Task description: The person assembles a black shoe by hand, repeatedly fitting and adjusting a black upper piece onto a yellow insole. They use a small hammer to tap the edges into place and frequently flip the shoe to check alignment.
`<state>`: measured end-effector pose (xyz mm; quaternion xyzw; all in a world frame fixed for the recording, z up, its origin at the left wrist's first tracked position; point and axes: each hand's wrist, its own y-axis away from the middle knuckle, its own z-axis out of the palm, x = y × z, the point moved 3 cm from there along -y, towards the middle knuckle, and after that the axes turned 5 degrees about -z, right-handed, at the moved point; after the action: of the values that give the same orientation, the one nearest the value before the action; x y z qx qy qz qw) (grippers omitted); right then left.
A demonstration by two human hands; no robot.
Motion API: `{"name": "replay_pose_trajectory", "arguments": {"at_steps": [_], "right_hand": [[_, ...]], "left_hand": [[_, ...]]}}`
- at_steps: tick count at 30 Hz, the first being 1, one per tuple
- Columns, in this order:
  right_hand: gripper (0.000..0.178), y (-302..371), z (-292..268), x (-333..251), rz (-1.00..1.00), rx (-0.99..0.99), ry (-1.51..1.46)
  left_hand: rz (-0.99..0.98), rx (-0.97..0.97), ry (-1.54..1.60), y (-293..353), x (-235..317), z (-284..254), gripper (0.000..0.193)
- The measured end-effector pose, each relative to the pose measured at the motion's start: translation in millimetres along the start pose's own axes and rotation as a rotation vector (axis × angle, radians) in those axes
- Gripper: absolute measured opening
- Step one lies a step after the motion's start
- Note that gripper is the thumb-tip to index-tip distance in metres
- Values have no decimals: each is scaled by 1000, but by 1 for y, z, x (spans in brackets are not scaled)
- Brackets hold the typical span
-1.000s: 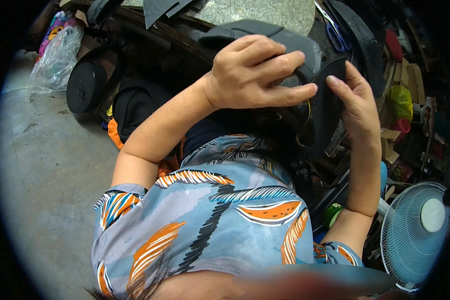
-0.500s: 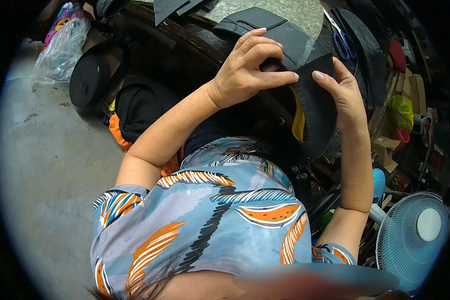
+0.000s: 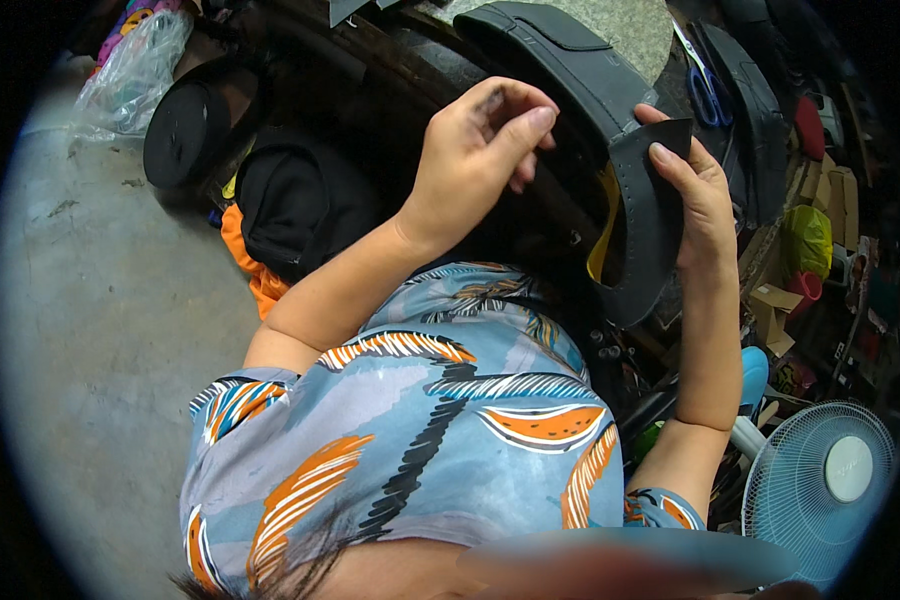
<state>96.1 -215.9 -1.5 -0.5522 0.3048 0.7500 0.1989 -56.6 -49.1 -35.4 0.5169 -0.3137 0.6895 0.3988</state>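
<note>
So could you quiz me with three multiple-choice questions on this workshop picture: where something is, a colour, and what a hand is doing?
1. Where is the electric fan?
A lower right
B upper left
C centre

2. What colour handles have the scissors?
A red
B blue
C white

3. What is the right hand doing?
A hanging free
B lying flat on the floor
C gripping the dark curved leather piece

Answers: 1 A, it stands past the right elbow. 2 B, the blue loops lie on the bench. 3 C, its fingers press the piece's upper edge.
</note>
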Motion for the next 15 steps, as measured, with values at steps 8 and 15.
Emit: {"name": "replay_pose_trajectory", "arguments": {"at_steps": [8,15], "right_hand": [[39,10,11,9,-32,-13,49],[41,24,26,-3,-370,-19,471]], "left_hand": [[-201,-113,273,-8,-9,12,35],[-165,-76,168,-13,-12,18,30]]}}
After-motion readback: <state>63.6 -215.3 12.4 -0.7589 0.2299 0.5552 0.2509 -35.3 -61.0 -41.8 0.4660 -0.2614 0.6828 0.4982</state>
